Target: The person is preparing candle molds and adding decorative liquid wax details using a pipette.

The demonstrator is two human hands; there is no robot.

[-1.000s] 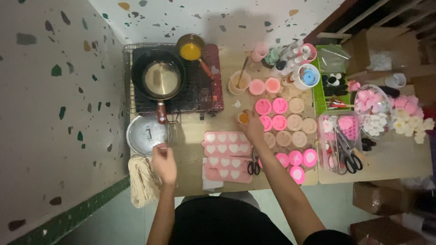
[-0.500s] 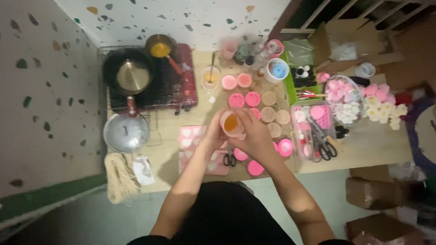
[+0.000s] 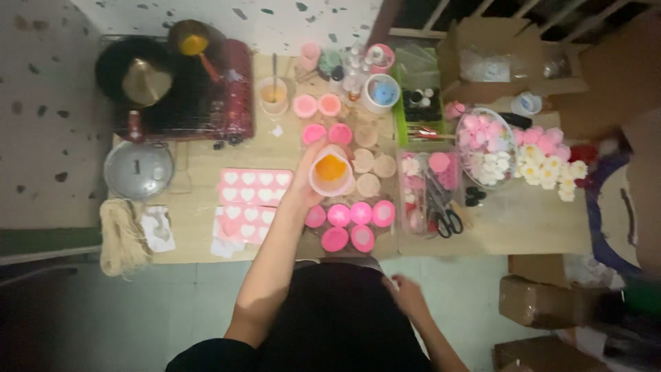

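While the pink cup [image 3: 331, 170] of orange liquid is held above the middle of the table [image 3: 509, 227], it is gripped by the left hand [image 3: 306, 172] alone, the fingers wrapped closely round its left wall and the rim left open upward. The right hand [image 3: 407, 296] is lowered beside the lap at about five o'clock from the cup, blurred, so whether its fingers are spread or curled cannot be told; nothing is seen in it. Pink round moulds [image 3: 350, 224] lie at six o'clock from the cup, a heart mould tray [image 3: 251, 200] at eight o'clock. A spill is judged possible: with one-handed support, liquid could be slopped over the rim onto the moulds if the cup is tilted.
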